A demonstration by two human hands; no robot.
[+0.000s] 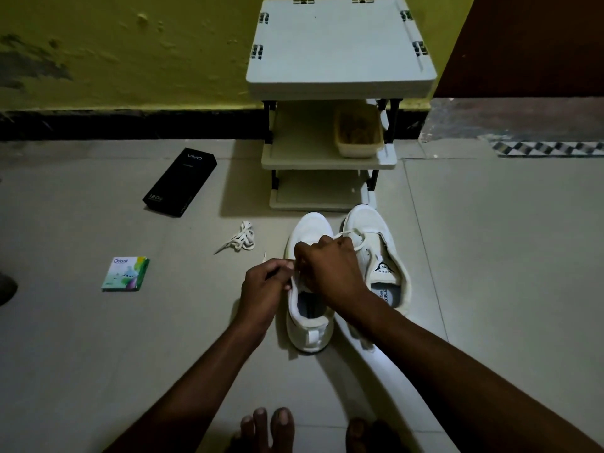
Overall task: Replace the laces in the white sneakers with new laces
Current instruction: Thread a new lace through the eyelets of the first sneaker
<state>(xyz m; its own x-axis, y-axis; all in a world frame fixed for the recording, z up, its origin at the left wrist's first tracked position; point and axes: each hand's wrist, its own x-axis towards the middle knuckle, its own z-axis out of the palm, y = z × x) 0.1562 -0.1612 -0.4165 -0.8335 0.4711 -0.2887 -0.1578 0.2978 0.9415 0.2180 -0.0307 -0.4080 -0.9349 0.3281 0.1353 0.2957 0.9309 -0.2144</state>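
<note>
Lengthwise, sneaker (pixel 309 331) toes away; left hand (pixel 263 287), right hand (pixel 327 271) both pinching lace (pixel 346 233).

The back of the right hand (pixel 327 269) covers the eyelets and tongue of the left-hand white mesh sneaker (pixel 310 325) and its own fingertips, so what they hold cannot be told. Only a thin tip of flat white lace (pixel 264 256) shows above the left hand (pixel 263 286) pinching it. The right forearm (pixel 425 354) hides the heel of the second white sneaker (pixel 369 227). A dark rounded shape (pixel 6 289) is cut by the left edge and bare toes (pixel 268 426) by the bottom, while the beige plastic tub (pixel 359 150) holds something too dim to name.
</note>
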